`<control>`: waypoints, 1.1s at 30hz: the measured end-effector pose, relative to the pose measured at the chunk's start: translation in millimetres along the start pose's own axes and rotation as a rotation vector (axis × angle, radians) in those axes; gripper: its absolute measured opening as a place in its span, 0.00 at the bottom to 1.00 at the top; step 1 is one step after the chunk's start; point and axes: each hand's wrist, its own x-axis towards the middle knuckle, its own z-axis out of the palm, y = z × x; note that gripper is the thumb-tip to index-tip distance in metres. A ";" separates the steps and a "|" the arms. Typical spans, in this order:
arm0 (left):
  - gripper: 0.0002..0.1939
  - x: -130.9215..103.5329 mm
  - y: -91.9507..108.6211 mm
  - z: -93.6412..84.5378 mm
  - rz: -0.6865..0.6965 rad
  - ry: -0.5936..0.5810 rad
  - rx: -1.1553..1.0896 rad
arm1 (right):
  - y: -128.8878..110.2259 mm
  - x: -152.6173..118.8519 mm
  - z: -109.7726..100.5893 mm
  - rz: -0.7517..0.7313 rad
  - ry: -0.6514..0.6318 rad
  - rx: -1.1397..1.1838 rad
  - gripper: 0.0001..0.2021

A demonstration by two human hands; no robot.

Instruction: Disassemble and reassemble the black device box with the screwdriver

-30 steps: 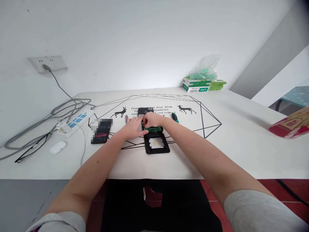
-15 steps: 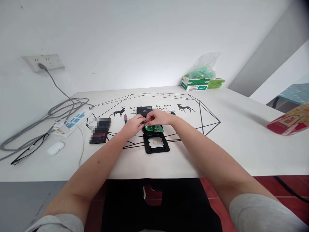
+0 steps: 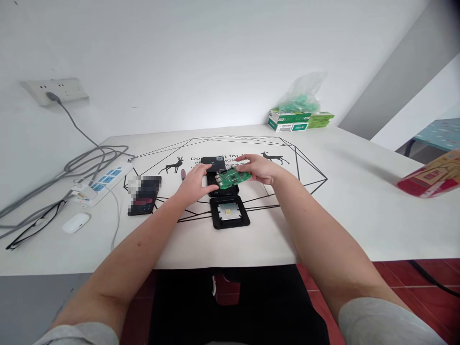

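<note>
A green circuit board (image 3: 233, 178) is tilted above a black case (image 3: 223, 190) in the middle of the table. My right hand (image 3: 258, 167) grips the board's right end between thumb and fingers. Fingers apart, my left hand (image 3: 196, 183) is at the case's left side, its thumb near the board's left end and holding nothing that I can make out. Nearer to me lies a black square frame (image 3: 213, 213) with a silver plate (image 3: 230, 211) inside. Behind the case is a flat black box (image 3: 211, 163). A small screwdriver (image 3: 183, 175) stands left of my left hand.
On the left are a phone (image 3: 145, 195), a power strip (image 3: 108, 181) with cables, a white earbud case (image 3: 76, 223) and glasses (image 3: 35, 225). Green-and-white boxes (image 3: 290, 118) sit at the back; a red-and-yellow packet (image 3: 429, 177) is at the right.
The green board has been lifted and tilted, and my right hand has moved right to its right end. My left hand's fingers have spread. The view has shifted slightly.
</note>
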 end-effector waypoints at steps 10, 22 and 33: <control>0.26 -3.2 -21.3 -27.2 -0.055 -0.303 0.086 | 22.4 13.4 -41.5 0.042 0.150 -0.224 0.16; 0.38 -2.1 -18.0 -30.7 -0.086 -0.352 0.144 | 13.2 10.9 -19.7 0.079 0.252 -0.764 0.26; 0.42 -8.6 10.9 -34.8 -0.030 -0.351 0.152 | 16.5 13.2 -38.4 0.208 0.424 -1.045 0.30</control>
